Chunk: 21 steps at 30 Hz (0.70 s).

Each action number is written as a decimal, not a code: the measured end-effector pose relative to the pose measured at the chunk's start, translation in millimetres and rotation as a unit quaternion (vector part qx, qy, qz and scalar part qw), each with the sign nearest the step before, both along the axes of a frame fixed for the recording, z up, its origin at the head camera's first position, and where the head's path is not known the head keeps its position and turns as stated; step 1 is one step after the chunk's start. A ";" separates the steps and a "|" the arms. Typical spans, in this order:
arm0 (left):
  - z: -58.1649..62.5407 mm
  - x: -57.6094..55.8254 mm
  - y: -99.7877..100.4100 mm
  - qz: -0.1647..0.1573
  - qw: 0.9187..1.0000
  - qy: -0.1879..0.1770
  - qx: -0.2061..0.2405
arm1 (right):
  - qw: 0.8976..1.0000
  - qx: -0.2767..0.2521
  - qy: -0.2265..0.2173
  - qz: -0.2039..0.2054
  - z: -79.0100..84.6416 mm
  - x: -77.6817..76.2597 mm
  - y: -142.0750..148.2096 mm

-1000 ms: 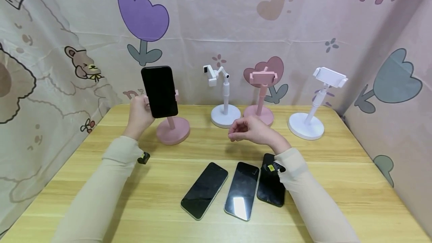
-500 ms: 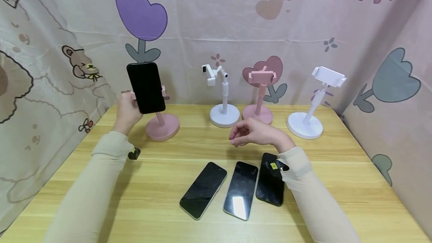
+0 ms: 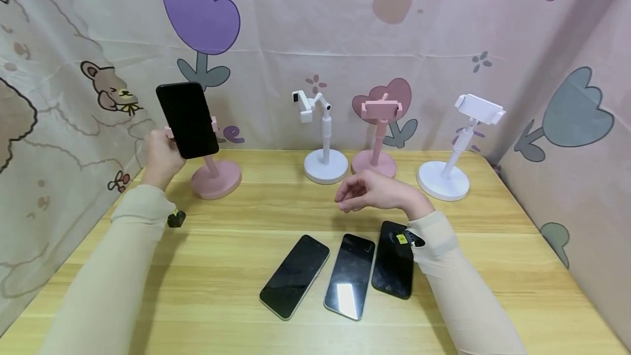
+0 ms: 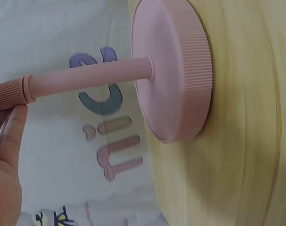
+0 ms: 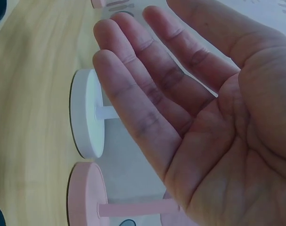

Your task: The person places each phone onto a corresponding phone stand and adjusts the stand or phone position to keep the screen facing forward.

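Observation:
At the left, my left hand point(image 3: 164, 159) grips the upper post of a pink phone stand point(image 3: 216, 179), behind the black phone point(image 3: 187, 120) clamped upright in its holder. In the left wrist view, the fingers point(image 4: 13, 136) lie against the ribbed collar point(image 4: 12, 94) of the post. The stand's round base point(image 4: 171, 80) is at the tabletop; whether it touches cannot be told. My right hand point(image 3: 377, 193) hovers over the middle of the table, fingers loosely bent. Its palm point(image 5: 218, 141) shows bare in the right wrist view.
Along the back stand a white phone stand point(image 3: 326, 166), a second pink stand point(image 3: 374, 163) and another white stand point(image 3: 443, 179). Three dark phones lie in front: a left one point(image 3: 294, 277), a middle one point(image 3: 350, 275) and a right one point(image 3: 393, 264), partly under my right wrist.
My left hand has moved the pink stand with its phone leftward and slightly back along the table. The right hand has stayed nearly in place.

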<state>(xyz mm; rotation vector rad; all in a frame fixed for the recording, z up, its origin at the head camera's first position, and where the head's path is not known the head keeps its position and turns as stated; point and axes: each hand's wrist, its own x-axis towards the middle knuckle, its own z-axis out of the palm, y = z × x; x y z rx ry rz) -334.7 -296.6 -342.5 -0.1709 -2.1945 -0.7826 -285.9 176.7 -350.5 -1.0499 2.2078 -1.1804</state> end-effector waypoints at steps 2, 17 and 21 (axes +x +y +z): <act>1.0 -0.8 -4.8 0.025 1.000 0.000 -0.013 | 1.000 0.001 0.009 0.001 -1.3 -2.4 3.5; -0.1 -5.6 -38.7 0.077 0.996 -0.030 -0.036 | 1.000 -0.004 -0.005 0.002 3.2 -1.6 11.5; -3.1 -4.8 -46.5 0.085 0.995 -0.027 -0.036 | 1.000 -0.001 -0.021 -0.001 3.7 -1.7 12.9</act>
